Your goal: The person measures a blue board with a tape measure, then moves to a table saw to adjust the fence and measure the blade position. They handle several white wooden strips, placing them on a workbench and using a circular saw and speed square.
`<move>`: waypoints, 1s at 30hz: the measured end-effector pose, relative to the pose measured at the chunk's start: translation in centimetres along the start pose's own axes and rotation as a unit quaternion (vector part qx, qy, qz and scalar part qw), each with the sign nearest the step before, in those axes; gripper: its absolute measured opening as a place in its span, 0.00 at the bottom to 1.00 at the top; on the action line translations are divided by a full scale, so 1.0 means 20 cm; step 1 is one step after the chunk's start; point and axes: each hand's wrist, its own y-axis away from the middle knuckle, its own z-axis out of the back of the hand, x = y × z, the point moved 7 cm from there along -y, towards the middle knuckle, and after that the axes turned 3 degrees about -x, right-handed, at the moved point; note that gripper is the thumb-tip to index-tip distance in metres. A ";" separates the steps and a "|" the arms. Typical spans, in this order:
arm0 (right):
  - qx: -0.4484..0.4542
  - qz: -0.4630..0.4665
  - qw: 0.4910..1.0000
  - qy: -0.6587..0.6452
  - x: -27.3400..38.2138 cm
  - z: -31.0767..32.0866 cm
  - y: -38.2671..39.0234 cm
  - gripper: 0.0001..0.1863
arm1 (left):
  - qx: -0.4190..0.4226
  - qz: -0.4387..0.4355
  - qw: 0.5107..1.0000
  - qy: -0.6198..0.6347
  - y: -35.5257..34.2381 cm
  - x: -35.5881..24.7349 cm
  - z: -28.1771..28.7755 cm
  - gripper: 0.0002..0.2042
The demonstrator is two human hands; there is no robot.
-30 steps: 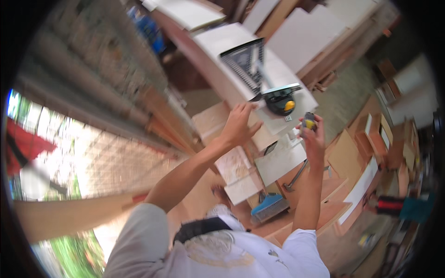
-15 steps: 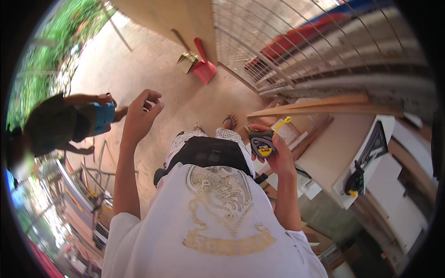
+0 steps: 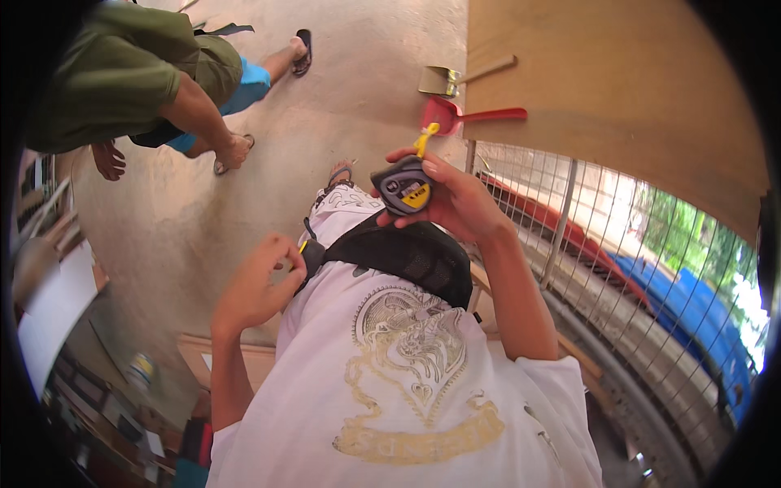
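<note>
My right hand holds a tape measure in a dark grey case with a yellow label, its fingers behind the case and the thumb along its edge. A yellow cord is tied to it. My left hand is by my left hip, slightly blurred, its fingers loosely curled and apart with nothing visible in them. Close to its fingertips sits a small black and yellow object at my waist; whether they touch is hard to tell. A black mesh waist bag is strapped across my front.
Another person in a green shirt and blue shorts stands at the upper left. A red dustpan and a metal one lie by a wooden panel. Wire mesh fencing runs along the right. Boards are stacked at lower left.
My view has turned to the right, and the other person appears nearer. My left hand has come down from the raised position to my waist. The tape measure stays in my right hand, now closer to my middle.
</note>
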 end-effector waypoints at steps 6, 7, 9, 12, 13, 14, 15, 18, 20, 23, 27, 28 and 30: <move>0.109 -0.084 0.986 0.092 0.03 -0.24 -0.38 0.32 | -0.054 0.109 0.983 0.136 0.05 0.16 -0.07 0.22; 0.123 -0.095 0.982 0.104 0.04 -0.26 -0.41 0.32 | -0.082 0.093 0.981 0.149 0.08 0.16 -0.09 0.22; 0.144 -0.113 0.975 0.127 0.05 -0.29 -0.43 0.31 | -0.133 0.058 0.974 0.172 0.11 0.13 -0.13 0.23; 0.139 -0.132 0.973 0.125 0.02 -0.24 -0.50 0.29 | -0.200 0.013 0.970 0.139 0.14 0.07 -0.19 0.25; 0.155 -0.142 0.973 0.090 0.00 -0.22 -0.51 0.28 | -0.223 0.040 0.960 0.162 0.16 0.08 -0.23 0.24; 0.170 -0.151 0.972 0.055 -0.03 -0.19 -0.52 0.28 | -0.246 0.067 0.949 0.184 0.19 0.08 -0.27 0.24; 0.182 -0.160 0.970 0.021 -0.03 -0.20 -0.52 0.27 | -0.268 0.089 0.936 0.208 0.20 0.07 -0.30 0.24; 0.218 -0.157 0.963 0.023 -0.06 -0.28 -0.49 0.30 | -0.382 0.159 0.900 0.136 0.29 0.00 -0.23 0.19; 0.253 -0.158 0.951 0.078 -0.03 -0.34 -0.45 0.31 | -0.421 0.157 0.850 0.274 0.29 -0.05 -0.27 0.15; 0.253 -0.081 0.882 0.389 0.06 -0.55 -0.31 0.36 | -0.398 0.070 0.761 0.508 0.22 -0.16 -0.35 0.14; 0.439 0.149 0.693 0.552 0.15 -0.93 0.01 0.53 | -0.292 -0.118 0.520 0.794 0.25 -0.31 -0.58 0.22; 0.467 0.139 0.672 0.558 0.15 -0.97 0.06 0.53 | -0.286 -0.130 0.545 0.777 0.27 -0.30 -0.63 0.23; 0.518 0.108 0.599 0.602 0.09 -1.02 0.12 0.53 | -0.287 -0.154 0.573 0.752 0.34 -0.28 -0.66 0.24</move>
